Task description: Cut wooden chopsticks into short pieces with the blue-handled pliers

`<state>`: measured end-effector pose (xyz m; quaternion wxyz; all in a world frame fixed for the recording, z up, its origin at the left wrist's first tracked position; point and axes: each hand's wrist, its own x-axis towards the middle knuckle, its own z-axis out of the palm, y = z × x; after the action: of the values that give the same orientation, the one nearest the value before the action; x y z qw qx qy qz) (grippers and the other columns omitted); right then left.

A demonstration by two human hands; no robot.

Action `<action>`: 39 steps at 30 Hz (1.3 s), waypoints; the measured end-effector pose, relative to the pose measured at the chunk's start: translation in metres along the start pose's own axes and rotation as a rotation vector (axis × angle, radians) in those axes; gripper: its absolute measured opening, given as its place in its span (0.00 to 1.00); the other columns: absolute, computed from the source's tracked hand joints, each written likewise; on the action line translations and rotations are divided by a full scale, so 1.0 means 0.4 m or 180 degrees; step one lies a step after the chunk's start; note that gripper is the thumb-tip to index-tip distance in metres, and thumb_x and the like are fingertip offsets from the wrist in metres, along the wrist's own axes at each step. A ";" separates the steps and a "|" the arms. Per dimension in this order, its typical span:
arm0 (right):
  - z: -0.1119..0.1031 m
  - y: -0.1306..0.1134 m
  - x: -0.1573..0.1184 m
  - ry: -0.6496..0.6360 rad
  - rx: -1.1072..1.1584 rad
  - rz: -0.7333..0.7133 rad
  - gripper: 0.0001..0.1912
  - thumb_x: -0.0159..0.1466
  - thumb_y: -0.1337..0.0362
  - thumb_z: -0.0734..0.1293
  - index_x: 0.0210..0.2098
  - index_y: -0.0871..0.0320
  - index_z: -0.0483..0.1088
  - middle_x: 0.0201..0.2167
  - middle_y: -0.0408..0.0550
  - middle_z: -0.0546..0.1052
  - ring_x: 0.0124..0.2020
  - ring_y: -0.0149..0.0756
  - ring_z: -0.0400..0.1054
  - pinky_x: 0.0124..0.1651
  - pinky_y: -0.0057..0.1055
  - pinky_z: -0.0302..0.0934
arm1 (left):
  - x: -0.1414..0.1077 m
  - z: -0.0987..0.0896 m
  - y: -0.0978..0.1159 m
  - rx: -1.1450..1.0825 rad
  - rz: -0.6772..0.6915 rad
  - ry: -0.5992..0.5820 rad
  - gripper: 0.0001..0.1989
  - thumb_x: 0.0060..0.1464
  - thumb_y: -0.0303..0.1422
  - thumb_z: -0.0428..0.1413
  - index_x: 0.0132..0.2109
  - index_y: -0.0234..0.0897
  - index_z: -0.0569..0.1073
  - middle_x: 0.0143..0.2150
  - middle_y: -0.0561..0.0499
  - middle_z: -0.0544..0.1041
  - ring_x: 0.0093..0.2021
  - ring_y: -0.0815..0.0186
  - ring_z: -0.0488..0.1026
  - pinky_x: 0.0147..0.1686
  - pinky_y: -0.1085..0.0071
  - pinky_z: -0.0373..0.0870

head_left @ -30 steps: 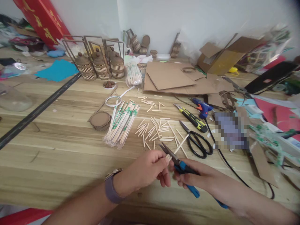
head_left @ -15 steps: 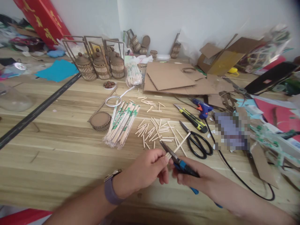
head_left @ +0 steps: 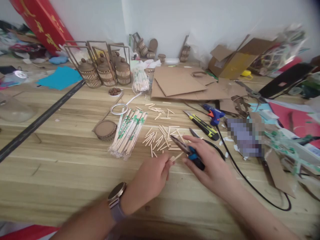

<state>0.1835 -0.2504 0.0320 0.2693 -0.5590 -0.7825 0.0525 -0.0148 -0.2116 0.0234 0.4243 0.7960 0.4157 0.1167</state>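
Observation:
My left hand (head_left: 149,173), wearing a watch, pinches thin wooden sticks (head_left: 172,159) between thumb and fingers; how many is hard to tell. In my right hand (head_left: 211,163) is a pair of pliers (head_left: 180,144) with blue and black handles. The jaws point up and left, just above the held sticks and apart from them. Beyond both hands lie many short cut stick pieces (head_left: 150,137) in loose groups. Black-handled scissors (head_left: 215,144) lie partly hidden behind my right hand.
Wrapped chopsticks (head_left: 131,131), a tape roll (head_left: 119,109) and a round woven piece (head_left: 105,130) lie left. A yellow utility knife (head_left: 203,126) and glue gun (head_left: 213,114) with a black cable lie right. Cardboard sheets (head_left: 180,81) and small lidded baskets (head_left: 107,74) stand behind.
My right hand has moved up with the pliers, whose jaws have come away from the stick. The long stick end that stuck out to the right now looks shorter. My left hand has shifted slightly left.

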 end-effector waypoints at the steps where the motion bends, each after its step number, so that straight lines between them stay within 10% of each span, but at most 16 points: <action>1: 0.013 0.001 0.006 -0.0101 -0.0057 0.0035 0.06 0.67 0.64 0.62 0.45 0.55 0.65 0.49 0.58 0.75 0.50 0.48 0.72 0.47 0.41 0.68 | 0.000 0.002 0.002 0.0314 0.0017 0.0068 0.13 0.67 0.33 0.42 0.37 0.38 0.68 0.30 0.50 0.76 0.31 0.63 0.73 0.31 0.71 0.62; 13: 0.086 -0.020 0.001 0.0147 -0.1246 0.0301 0.10 0.69 0.60 0.57 0.34 0.56 0.64 0.26 0.48 0.73 0.23 0.44 0.71 0.26 0.34 0.58 | 0.001 0.011 0.016 0.2203 -0.0101 0.0200 0.15 0.67 0.29 0.41 0.41 0.36 0.72 0.32 0.43 0.78 0.32 0.55 0.76 0.29 0.66 0.66; 25: 0.083 -0.032 0.004 -0.0163 -0.1411 0.0388 0.05 0.66 0.62 0.61 0.34 0.55 0.63 0.29 0.51 0.75 0.29 0.45 0.71 0.34 0.36 0.56 | 0.001 0.024 -0.006 0.1539 0.0054 0.0316 0.17 0.65 0.30 0.41 0.38 0.34 0.74 0.29 0.39 0.76 0.28 0.52 0.73 0.28 0.65 0.59; 39: 0.018 0.012 0.017 -0.0646 0.1095 0.0882 0.08 0.66 0.60 0.60 0.30 0.54 0.62 0.26 0.43 0.70 0.28 0.36 0.65 0.31 0.31 0.59 | 0.011 -0.039 -0.010 -0.0450 0.0343 -0.0396 0.18 0.67 0.39 0.44 0.28 0.39 0.60 0.23 0.57 0.65 0.24 0.69 0.63 0.28 0.72 0.54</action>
<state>0.1827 -0.2408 0.0264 0.2708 -0.5987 -0.7009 0.2773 -0.0227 -0.1982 0.0292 0.4974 0.7910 0.3359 0.1188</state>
